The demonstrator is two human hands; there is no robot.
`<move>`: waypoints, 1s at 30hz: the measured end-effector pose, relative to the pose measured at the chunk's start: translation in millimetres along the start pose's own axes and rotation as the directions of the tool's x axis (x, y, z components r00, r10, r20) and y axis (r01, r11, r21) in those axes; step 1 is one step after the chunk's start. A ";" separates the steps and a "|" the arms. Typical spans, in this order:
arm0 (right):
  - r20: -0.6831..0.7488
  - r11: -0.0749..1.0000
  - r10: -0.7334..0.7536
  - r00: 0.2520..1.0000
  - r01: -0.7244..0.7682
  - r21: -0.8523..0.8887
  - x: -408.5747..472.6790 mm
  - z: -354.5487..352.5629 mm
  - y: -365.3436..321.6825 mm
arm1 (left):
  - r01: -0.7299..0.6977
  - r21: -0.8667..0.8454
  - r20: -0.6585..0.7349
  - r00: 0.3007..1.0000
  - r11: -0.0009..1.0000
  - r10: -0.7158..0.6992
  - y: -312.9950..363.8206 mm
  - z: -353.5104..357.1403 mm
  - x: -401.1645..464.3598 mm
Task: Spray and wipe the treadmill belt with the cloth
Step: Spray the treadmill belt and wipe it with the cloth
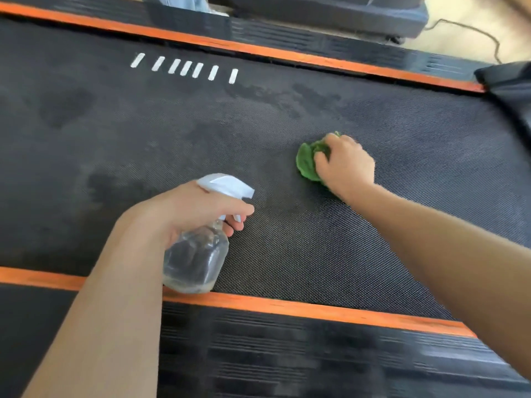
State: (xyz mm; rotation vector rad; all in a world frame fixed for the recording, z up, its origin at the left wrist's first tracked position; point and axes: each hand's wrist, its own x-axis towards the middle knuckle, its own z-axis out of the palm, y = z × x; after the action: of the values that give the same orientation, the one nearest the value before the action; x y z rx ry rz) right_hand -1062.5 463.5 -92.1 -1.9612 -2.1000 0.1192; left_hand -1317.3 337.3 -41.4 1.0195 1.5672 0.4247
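Note:
The black textured treadmill belt [287,239] fills the middle of the view, with darker damp patches toward the left and far side. My left hand [198,206] grips a clear spray bottle [195,257] with a white trigger head, held over the belt's near edge, nozzle pointing right. My right hand [344,163] presses a crumpled green cloth [306,162] flat on the belt at centre right. Most of the cloth is hidden under my fingers.
Orange strips [316,307] and ribbed black side rails [287,354] border the belt near and far. White dash marks [186,67] lie on the belt's far left. A dark machine base [330,15] and a cable [474,30] sit on the floor beyond.

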 end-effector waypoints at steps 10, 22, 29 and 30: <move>0.308 0.695 -0.717 0.626 0.675 0.246 -164.9 -60.4 13.4 | -0.092 0.062 0.055 0.995 0.994 0.089 2.3 1.4 -13.1; 0.010 0.978 -0.193 0.981 0.191 0.078 -35.3 8.9 -68.7 | -0.018 0.167 0.099 0.995 0.986 0.001 -39.9 -43.0 -3.4; 0.298 0.731 -0.681 0.669 0.602 0.322 -156.3 -33.2 -47.3 | 0.058 0.241 -0.119 0.992 0.969 -0.030 -15.2 -60.6 -33.0; 0.339 0.714 -0.699 0.629 0.632 0.301 -163.0 -42.4 -31.0 | 0.076 0.252 -0.035 0.997 0.965 -0.070 -31.2 -67.1 -27.0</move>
State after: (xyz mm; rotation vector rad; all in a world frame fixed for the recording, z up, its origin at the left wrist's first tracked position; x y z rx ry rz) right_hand -1073.6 294.7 -66.2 -0.9909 -2.8635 0.5935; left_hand -1392.2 315.9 -29.7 1.1495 1.7077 0.1893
